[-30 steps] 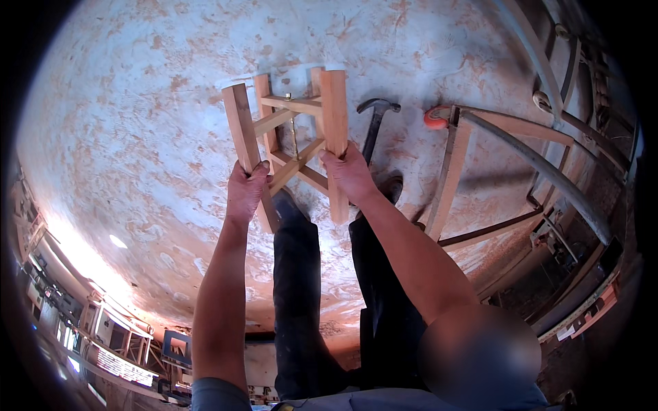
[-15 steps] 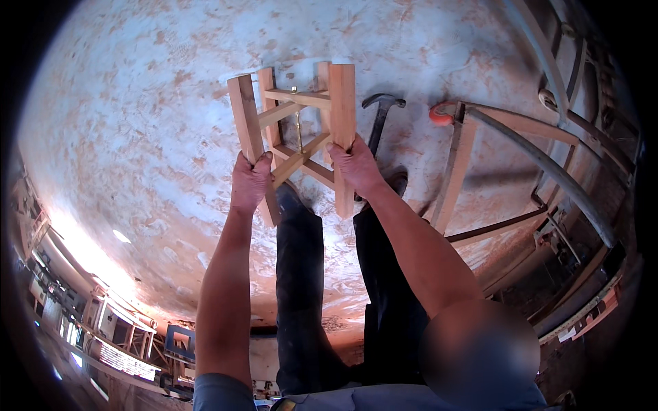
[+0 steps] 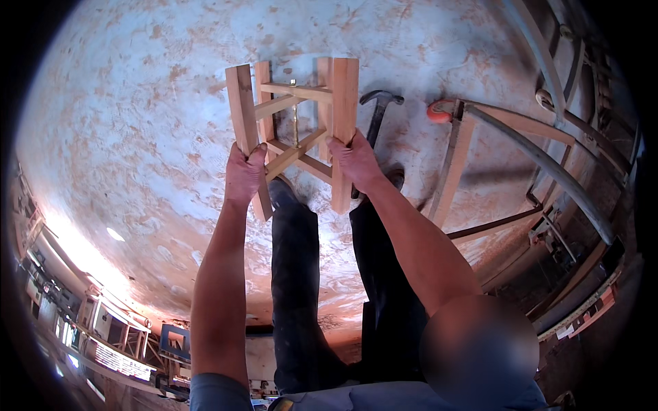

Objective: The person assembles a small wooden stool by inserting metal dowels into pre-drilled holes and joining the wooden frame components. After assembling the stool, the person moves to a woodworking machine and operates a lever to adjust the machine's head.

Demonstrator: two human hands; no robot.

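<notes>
Between my two hands is a small wooden frame (image 3: 345, 103) with upright legs and crossed rails, like a stool base. A thin brass-coloured rod (image 3: 296, 116) runs between its two sets of rails. My left hand (image 3: 245, 172) is closed around the near left leg. Round the near right leg, my right hand (image 3: 356, 161) is closed, its thumb on the inner side. A claw hammer (image 3: 376, 113) lies on the floor just right of the frame, the lower part of its handle partly hidden by my right hand and forearm.
A larger wooden frame (image 3: 449, 171) with a curved grey bar (image 3: 541, 161) stands on the right, an orange round piece (image 3: 439, 111) at its corner. My shoes and legs are below the small frame. Wooden racks (image 3: 116, 322) line the lower left edge of the mottled floor (image 3: 157, 103).
The small wooden frame has shifted slightly up in the picture, both hands moving with it and keeping their grip. The hammer stays on the floor.
</notes>
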